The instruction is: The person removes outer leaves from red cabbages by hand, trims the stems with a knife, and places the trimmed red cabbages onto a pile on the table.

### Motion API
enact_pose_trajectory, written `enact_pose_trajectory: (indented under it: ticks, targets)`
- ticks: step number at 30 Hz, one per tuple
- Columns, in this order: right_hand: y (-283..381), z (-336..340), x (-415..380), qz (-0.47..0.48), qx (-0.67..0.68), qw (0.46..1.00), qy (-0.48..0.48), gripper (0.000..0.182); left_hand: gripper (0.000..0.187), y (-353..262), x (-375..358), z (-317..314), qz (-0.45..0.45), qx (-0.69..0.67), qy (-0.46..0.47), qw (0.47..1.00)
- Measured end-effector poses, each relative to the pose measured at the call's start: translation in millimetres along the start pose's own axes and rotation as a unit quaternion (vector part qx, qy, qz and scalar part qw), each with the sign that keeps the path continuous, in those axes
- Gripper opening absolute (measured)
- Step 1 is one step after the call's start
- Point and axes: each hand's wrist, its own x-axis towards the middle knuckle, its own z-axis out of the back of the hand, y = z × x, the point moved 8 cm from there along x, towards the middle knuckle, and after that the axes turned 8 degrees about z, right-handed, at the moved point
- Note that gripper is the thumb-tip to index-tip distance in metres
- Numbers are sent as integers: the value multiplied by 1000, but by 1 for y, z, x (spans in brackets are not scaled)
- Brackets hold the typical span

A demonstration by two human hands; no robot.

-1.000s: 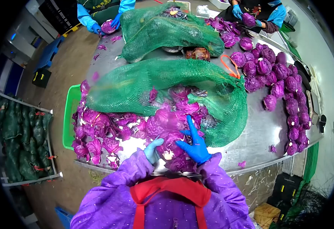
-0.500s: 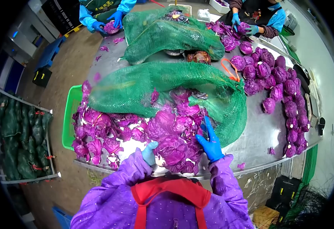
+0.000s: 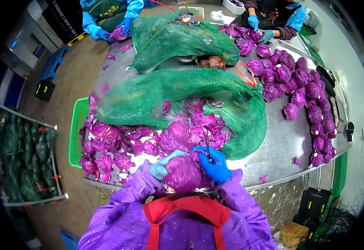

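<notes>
A purple cabbage head [image 3: 182,174] is in my left hand [image 3: 164,165], gloved in light blue, at the table's near edge. My right hand [image 3: 216,166], in a darker blue glove, is closed on a knife [image 3: 208,146] whose blade points up and away, just right of the cabbage. Loose purple leaves [image 3: 175,137] are heaped beyond both hands. Behind the heap lies a green mesh bag [image 3: 148,93], with an orange tie at its right end.
A green crate [image 3: 77,137] stands at the left under leaves. Many cabbage heads [image 3: 298,96] line the table's right side. Another mesh bag [image 3: 178,39] lies farther back. Two co-workers' gloved hands [image 3: 125,26] [image 3: 266,36] handle cabbage at the far side.
The cabbage now sits higher between my hands, with my left hand on its upper left. My right hand has moved left and closed on the knife.
</notes>
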Motion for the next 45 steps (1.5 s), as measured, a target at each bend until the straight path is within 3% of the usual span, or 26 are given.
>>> enact_pose_trajectory:
  ticks: [1, 3, 6, 9, 10, 13, 14, 17, 18, 20, 23, 24, 27, 31, 32, 35, 36, 40, 43, 45]
  targets:
    - [-17, 5, 2, -42, -6, 999, -16, 26, 96, 1, 3, -18, 35, 27, 28, 999]
    - [-28, 16, 7, 2, -76, 996, -49, 21, 105, 15, 4, -5, 50, 52, -14, 997]
    - [-24, 55, 12, 6, -121, 983, -140, 17, 119, -9, 5, -10, 6, 138, -118, 983]
    - [-9, 69, 8, 51, -197, 966, -157, 15, 129, -37, -4, 1, -33, 463, -184, 866]
    - [-15, 72, 5, 7, -227, 965, -134, 24, 129, -36, -5, 1, -18, 467, -191, 863]
    - [3, 80, 4, 107, -231, 941, -224, 36, 130, -49, -3, -27, 9, 524, -228, 821]
    - [20, 69, 3, 122, -248, 942, -189, 48, 129, -52, -4, -28, -21, 550, -243, 799]
    - [27, 18, 3, 108, -143, 983, -38, 50, 125, -60, -3, -38, -44, 622, -279, 730]
    - [27, 9, 1, 128, -170, 977, -29, 50, 124, -63, -1, -41, -68, 647, -290, 702]
    - [39, 0, 0, 165, -209, 962, -53, 40, 124, -64, -2, -41, -86, 648, -301, 694]
    - [24, 9, -8, 134, -158, 971, -117, 29, 124, -67, -4, -41, -105, 650, -328, 677]
    - [30, 11, -11, 156, -187, 959, -144, 18, 123, -66, -5, -38, -108, 642, -341, 678]
    - [1, 18, -36, -65, 71, 980, -177, 11, 125, -62, -11, -25, -117, 593, -380, 701]
    - [7, 13, -70, -177, 245, 953, 20, 16, 127, -67, -19, -14, -157, 541, -392, 727]
    - [-41, 27, -86, -234, 203, 949, 61, 28, 127, -69, -20, -16, -161, 540, -393, 727]
    - [-3, 35, -51, -56, -14, 997, -45, 41, 128, -71, -19, -23, -173, 544, -402, 716]
    - [1, 28, -45, -72, 51, 994, -61, 48, 128, -71, -16, -24, -177, 558, -404, 703]
    - [8, 5, -21, 56, -67, 987, -137, 49, 131, -68, -11, -31, -195, 601, -424, 649]
    - [4, 4, -30, -28, -64, 983, -169, 37, 131, -71, -16, -31, -215, 588, -452, 636]
    - [-14, -2, -47, -82, 27, 987, -134, 24, 128, -74, -21, -25, -229, 556, -473, 644]
